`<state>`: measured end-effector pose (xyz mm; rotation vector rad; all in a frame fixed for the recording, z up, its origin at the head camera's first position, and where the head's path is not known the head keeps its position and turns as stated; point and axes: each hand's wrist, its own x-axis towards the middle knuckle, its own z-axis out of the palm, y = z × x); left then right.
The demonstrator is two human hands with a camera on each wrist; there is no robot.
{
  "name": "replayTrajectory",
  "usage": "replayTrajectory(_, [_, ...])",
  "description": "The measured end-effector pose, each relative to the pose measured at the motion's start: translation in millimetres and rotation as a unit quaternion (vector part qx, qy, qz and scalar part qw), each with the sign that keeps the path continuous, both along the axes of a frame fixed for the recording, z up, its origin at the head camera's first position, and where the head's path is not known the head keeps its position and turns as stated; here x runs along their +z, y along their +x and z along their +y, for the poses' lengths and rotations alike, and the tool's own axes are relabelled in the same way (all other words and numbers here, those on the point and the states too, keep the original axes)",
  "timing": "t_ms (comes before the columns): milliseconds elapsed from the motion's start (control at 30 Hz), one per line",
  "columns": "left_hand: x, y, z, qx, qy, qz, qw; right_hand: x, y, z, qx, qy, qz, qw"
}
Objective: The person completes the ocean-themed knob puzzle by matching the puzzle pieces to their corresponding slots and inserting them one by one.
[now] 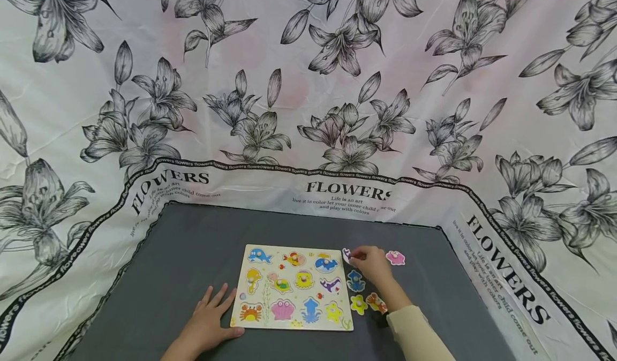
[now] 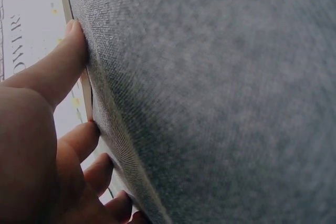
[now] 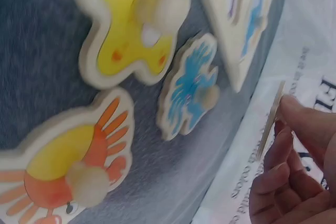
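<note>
A flat wooden puzzle board [image 1: 269,323] with sea-animal pictures lies on the dark cloth. My left hand [image 1: 207,315] spreads its fingers at the board's lower left corner, the thumb touching the near edge. Just past the board's upper right corner, my right hand [image 1: 371,264] pinches a purple-and-white puzzle piece [image 1: 346,255] between thumb and fingers. That piece [image 3: 271,121] appears edge-on in the right wrist view. A purple fish picture [image 1: 330,285] shows on the board's right side. Close to the right hand lies a blue squid piece [image 1: 355,281].
A yellow starfish piece [image 1: 359,304] and an orange-and-yellow piece [image 1: 376,302] lie right of the board, near the right sleeve [image 1: 419,334]. Farther right is a pink piece [image 1: 396,257]. The loose pieces in the right wrist view have round knobs. Flower-printed fabric [image 1: 270,189] surrounds the dark surface.
</note>
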<state>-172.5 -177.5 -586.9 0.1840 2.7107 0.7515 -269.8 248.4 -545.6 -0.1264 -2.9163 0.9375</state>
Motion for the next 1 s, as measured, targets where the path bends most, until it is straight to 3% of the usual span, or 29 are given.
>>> replayTrajectory(267, [0.3, 0.6, -0.5, 0.000, -0.001, 0.002, 1.0000, 6.0, 13.1, -19.5, 0.064, -0.022, -0.012, 0.998])
replayTrajectory(467, [0.3, 1.0, -0.5, 0.000, 0.000, 0.001, 1.0000, 9.4, 23.2, -30.4, 0.084, -0.009, -0.011, 0.996])
replayTrajectory(833, [1.1, 1.5, -0.7, -0.003, 0.004, 0.007, 1.0000, -0.3, 40.6, -36.9, 0.147, 0.009, -0.025, 0.989])
replayTrajectory(1000, [-0.2, 1.6, -0.7, -0.003, 0.002, 0.010, 0.9999, -5.8, 46.6, -39.8, 0.156, 0.023, -0.050, 0.986])
